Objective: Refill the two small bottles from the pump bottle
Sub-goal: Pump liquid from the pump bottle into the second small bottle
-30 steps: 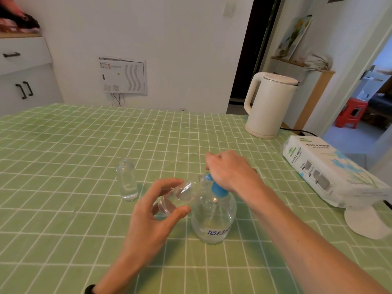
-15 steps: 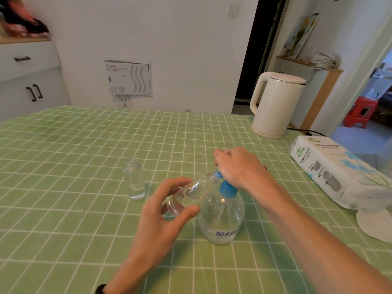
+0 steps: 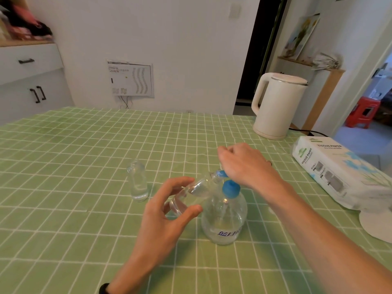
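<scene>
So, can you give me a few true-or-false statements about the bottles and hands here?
1. The left hand holds a small bottle tilted, its mouth at the spout of the pump bottle. True.
2. The second small bottle lies on its side. False: it stands upright, apart from both hands.
3. The right hand is on top of the pump bottle's head. True.
4. The kettle is red. False: it is white.

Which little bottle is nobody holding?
Find the green checked table, then the round pump bottle with its blue top. Left of it, the small clear bottle stands upright alone; its twin is tilted in the left hand.
</scene>
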`<move>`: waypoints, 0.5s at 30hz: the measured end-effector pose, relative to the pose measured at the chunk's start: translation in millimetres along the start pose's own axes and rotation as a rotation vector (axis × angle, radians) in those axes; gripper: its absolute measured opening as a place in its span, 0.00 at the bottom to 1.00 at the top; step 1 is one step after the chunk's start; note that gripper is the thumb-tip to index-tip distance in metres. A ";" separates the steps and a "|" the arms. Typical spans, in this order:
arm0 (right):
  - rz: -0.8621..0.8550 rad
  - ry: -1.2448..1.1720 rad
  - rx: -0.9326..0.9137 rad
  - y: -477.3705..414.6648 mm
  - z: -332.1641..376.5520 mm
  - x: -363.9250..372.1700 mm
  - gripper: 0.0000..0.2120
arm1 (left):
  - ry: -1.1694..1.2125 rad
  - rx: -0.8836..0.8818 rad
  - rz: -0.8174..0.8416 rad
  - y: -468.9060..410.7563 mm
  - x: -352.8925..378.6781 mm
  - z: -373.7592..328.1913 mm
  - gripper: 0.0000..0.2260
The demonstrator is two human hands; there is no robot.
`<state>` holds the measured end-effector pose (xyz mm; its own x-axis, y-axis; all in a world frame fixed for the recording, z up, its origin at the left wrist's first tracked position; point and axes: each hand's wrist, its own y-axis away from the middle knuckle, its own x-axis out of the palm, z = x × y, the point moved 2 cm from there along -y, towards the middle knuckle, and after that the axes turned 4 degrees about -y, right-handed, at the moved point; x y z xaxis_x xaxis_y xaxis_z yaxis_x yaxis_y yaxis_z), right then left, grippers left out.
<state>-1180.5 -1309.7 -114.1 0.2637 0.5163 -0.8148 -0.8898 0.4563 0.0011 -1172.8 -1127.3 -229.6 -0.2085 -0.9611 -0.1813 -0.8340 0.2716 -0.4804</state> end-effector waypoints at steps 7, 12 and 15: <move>0.105 -0.072 0.085 2.2 -2.4 9.7 0.18 | -0.017 -0.010 0.000 -0.5 -1.5 4.6 0.19; 0.002 -0.034 0.054 3.3 -3.4 7.1 0.18 | -0.009 -0.014 -0.003 0.4 -1.4 1.8 0.19; -0.052 -0.004 0.023 5.3 2.0 -1.0 0.19 | -0.001 -0.010 0.005 0.6 -0.3 -1.1 0.20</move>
<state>-1184.7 -1306.3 -112.1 0.3108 0.4941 -0.8120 -0.8662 0.4990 -0.0279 -1173.8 -1126.9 -228.9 -0.2120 -0.9597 -0.1847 -0.8382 0.2757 -0.4706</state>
